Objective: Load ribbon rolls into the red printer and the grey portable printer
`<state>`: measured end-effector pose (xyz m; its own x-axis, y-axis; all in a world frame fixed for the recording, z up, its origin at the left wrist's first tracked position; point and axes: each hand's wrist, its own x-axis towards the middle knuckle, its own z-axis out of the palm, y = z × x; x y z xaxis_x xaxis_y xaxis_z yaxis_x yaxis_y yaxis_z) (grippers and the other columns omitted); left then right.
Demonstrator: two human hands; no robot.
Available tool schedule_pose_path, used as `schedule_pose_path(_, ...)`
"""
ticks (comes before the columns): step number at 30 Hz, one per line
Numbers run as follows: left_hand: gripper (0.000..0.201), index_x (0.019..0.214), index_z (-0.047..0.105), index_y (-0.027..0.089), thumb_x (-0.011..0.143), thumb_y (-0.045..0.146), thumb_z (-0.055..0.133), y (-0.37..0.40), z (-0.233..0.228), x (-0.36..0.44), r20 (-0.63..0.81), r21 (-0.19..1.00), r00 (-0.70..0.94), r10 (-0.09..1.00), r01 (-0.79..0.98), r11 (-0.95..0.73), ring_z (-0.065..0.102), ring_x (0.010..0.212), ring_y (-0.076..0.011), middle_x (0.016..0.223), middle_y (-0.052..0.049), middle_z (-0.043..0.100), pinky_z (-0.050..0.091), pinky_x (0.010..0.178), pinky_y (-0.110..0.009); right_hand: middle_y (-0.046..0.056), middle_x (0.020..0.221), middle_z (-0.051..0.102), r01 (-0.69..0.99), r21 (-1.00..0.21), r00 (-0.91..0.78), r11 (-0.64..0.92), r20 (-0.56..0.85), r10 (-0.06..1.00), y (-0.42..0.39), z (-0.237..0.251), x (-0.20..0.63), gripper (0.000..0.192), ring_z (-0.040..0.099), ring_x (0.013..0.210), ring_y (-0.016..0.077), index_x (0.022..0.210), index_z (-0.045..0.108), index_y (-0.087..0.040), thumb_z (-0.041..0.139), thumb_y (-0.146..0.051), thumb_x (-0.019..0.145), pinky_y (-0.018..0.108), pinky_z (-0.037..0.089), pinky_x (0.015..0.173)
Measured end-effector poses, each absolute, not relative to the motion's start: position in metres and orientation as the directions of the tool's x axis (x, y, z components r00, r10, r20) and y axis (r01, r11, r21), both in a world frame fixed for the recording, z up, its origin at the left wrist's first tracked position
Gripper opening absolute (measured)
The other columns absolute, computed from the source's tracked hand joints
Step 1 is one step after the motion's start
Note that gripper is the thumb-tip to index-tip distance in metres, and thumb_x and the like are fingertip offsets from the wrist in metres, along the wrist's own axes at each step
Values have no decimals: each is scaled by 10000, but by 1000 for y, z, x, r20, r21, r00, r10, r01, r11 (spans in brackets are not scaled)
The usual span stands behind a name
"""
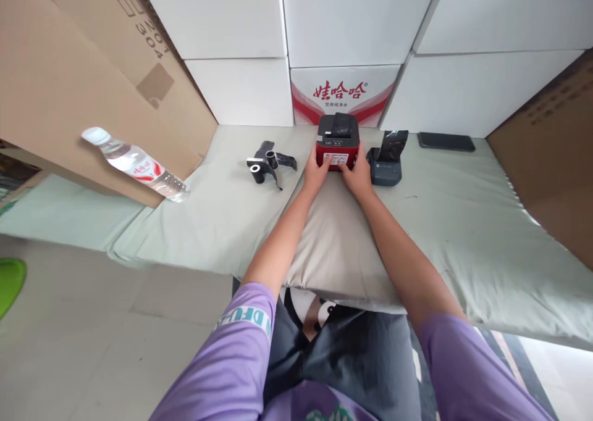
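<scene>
A red and black receipt printer [338, 142] sits on the cloth-covered surface, with a white label on its front and a black strip out of its top. My left hand [316, 168] is closed on its left side, thumb on the front. On the right side, my right hand [359, 171] grips it in the same way. Just right of that hand stands a smaller dark printer [386, 171] with a black strip [393, 144] rising from it. Left of the red printer lie rolls of black paper [264, 166] with loose ends.
A water bottle [139, 165] leans against a brown carton [92, 75] at left. A phone [446, 142] lies at back right. White boxes [236, 91] form a wall behind, one with red lettering [343, 91]. Another brown carton [546, 155] bounds the right side.
</scene>
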<state>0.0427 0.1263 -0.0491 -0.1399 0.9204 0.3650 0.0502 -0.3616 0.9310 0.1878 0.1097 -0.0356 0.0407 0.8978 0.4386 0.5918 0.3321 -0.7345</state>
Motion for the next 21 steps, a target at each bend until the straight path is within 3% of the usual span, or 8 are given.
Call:
schedule_pose_path(5, 793, 1624, 416, 178, 960, 521, 682, 124, -54, 39, 388, 922, -135, 912, 73, -381, 490, 1569, -238, 1668, -138, 516, 345, 1341, -383, 248, 1526, 509, 740, -628, 196, 242, 545, 815, 87, -14, 193, 701, 521, 1427, 364, 1532, 418, -117, 556, -281, 864, 599, 446, 1218)
schedule_pose_path(7, 776, 1613, 426, 176, 958, 492, 695, 123, -55, 38, 361, 933, -142, 922, 58, -357, 503, 1561, -247, 1666, -142, 519, 351, 1339, -390, 263, 1506, 487, 789, -606, 322, 103, 550, 771, 78, -8, 208, 690, 472, 1432, 415, 1488, 453, -113, 600, -319, 846, 672, 389, 1219)
schedule_pose_path(9, 749, 1602, 434, 192, 957, 458, 706, 123, -56, 38, 328, 945, -150, 933, 33, -326, 527, 1543, -250, 1656, -135, 534, 373, 1327, -398, 290, 1507, 459, 785, -615, 454, -74, 491, 744, 72, -7, 226, 827, 443, 1421, 466, 1517, 403, -101, 684, -381, 792, 737, 367, 1182)
schedule_pose_path(11, 702, 1581, 449, 202, 960, 406, 707, 123, -55, 39, 316, 948, -154, 936, 15, -317, 543, 1529, -242, 1639, -131, 555, 395, 1315, -400, 308, 1495, 469, 790, -594, 454, -151, 402, 795, 69, -11, 242, 1015, 450, 1400, 480, 1583, 317, -67, 749, -406, 730, 723, 387, 1164)
schedule_pose_path(16, 566, 1484, 484, 169, 952, 205, 674, 117, -49, 40, 312, 950, -184, 932, 50, -309, 591, 1471, -213, 1569, -166, 604, 429, 1284, -384, 302, 1453, 498, 819, -559, 361, -131, 324, 874, 61, -13, 250, 1166, 488, 1355, 446, 1649, 220, -22, 777, -399, 696, 619, 426, 1173)
schedule_pose_path(21, 309, 1215, 578, 173, 926, 151, 686, 74, -43, 33, 207, 956, -223, 953, 251, -149, 673, 1307, -241, 1378, -180, 673, 530, 1157, -425, 247, 1366, 517, 841, -541, 273, -14, 402, 874, 25, 0, 237, 1235, 501, 1315, 438, 1665, 180, -75, 804, -465, 672, 630, 444, 1146)
